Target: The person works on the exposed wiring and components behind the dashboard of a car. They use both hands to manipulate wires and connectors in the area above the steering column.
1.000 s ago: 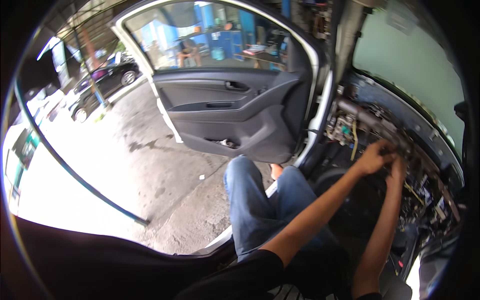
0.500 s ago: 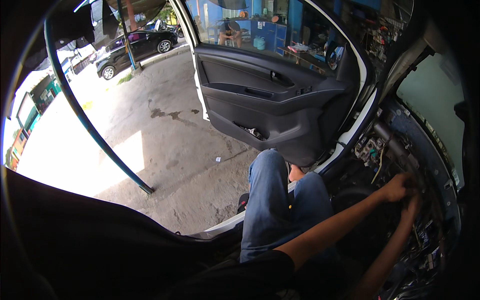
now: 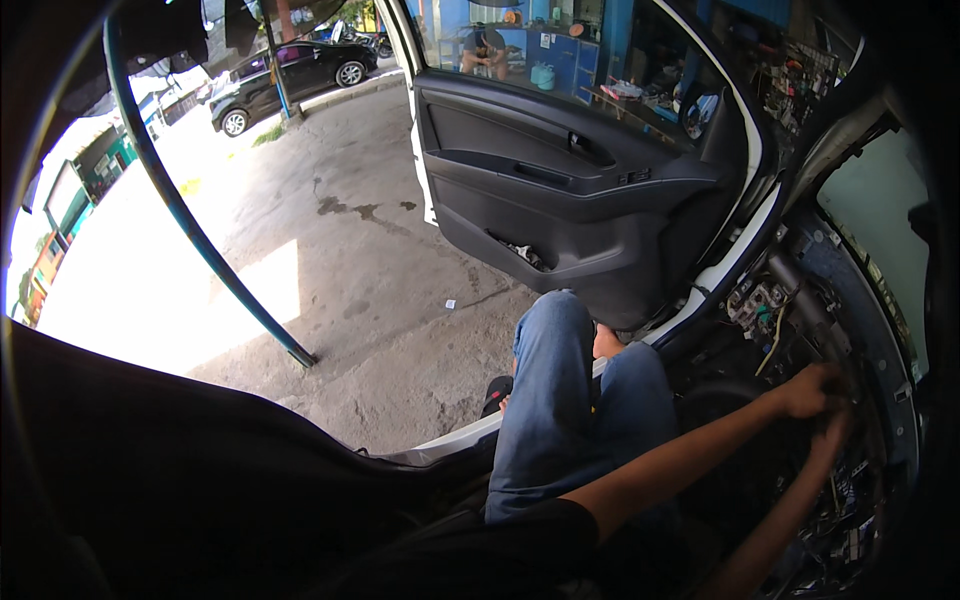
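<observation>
Both hands meet at the right, in front of a stripped dashboard with a dark tubular crossbar and bare wiring. My left hand is closed, its fingers curled near the bar; whatever they hold is too small and dark to make out. Just below it, touching or almost touching, is my right hand. Its fingers are blurred and partly hidden behind the left hand. A yellowish cable hangs beside metal brackets and connectors, to the left of the hands.
The black-lined car door stands wide open ahead. My jean-clad legs hang over the sill. Outside are a concrete floor, a slanting pole, a parked black car and a seated person beyond the window.
The view has shifted slightly, so the door and yard sit farther right. Both hands stay together by the crossbar, with only small movements of the fingers and wrists.
</observation>
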Available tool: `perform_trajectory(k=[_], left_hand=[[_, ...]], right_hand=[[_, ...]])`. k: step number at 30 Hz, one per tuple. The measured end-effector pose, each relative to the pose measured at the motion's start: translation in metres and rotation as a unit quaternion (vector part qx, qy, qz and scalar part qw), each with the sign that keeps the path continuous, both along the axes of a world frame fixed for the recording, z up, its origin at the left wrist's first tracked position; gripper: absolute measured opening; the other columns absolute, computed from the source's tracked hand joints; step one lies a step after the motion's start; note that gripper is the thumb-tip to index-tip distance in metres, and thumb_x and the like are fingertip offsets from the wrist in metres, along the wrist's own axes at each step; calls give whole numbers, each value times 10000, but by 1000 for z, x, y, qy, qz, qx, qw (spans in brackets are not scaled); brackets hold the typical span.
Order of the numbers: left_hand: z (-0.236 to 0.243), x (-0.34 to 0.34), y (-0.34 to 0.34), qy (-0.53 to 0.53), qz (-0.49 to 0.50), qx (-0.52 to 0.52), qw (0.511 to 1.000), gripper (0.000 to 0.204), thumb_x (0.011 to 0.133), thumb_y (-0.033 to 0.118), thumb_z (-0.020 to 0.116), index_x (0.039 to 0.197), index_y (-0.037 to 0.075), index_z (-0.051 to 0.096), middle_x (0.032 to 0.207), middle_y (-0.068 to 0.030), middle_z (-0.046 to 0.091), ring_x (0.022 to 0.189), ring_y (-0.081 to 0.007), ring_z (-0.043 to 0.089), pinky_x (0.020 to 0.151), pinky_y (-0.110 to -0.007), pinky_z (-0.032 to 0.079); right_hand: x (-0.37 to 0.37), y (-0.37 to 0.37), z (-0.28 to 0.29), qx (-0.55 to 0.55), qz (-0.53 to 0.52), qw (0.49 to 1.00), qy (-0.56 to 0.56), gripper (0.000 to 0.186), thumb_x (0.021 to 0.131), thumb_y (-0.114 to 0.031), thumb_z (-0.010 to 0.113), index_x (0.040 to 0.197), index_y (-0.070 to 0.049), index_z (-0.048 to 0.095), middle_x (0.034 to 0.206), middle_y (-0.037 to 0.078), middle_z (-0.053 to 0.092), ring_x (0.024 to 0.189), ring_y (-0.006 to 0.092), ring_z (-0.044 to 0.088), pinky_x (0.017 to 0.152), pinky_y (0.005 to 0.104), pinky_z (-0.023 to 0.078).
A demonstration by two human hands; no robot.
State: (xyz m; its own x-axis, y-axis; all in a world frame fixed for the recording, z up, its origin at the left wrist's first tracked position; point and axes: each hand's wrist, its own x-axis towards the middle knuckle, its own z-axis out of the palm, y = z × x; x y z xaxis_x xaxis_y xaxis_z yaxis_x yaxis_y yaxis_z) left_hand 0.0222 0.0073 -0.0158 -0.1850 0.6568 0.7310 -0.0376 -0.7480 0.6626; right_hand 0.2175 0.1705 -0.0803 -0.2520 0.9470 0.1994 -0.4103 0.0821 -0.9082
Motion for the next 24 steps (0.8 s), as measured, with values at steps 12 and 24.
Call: perform_trajectory(k=[12, 24], left_hand=[[13, -12, -26, 81, 5, -1, 997, 356, 829, 152, 699, 1151, -1, 714, 1144, -181, 696, 1089, -322, 666, 981, -403, 507], [27, -18, -43, 62, -56, -77, 994, 356, 879, 207, 718, 1179, 20, 686, 1154, -153, 701, 1086, -283, 679, 959, -382, 526]], right_hand=[[-5, -5, 5, -22, -67, 997, -24, 393, 985, -201, 566, 1318, 6, 590, 1245, 122, 638, 1124, 223, 633, 963, 369, 523], [-49, -79, 48, -13, -100, 993, -54, 327, 972, -178, 569, 1235, 5, 635, 1149, 91, 654, 1055, 195, 653, 881, 333, 551]])
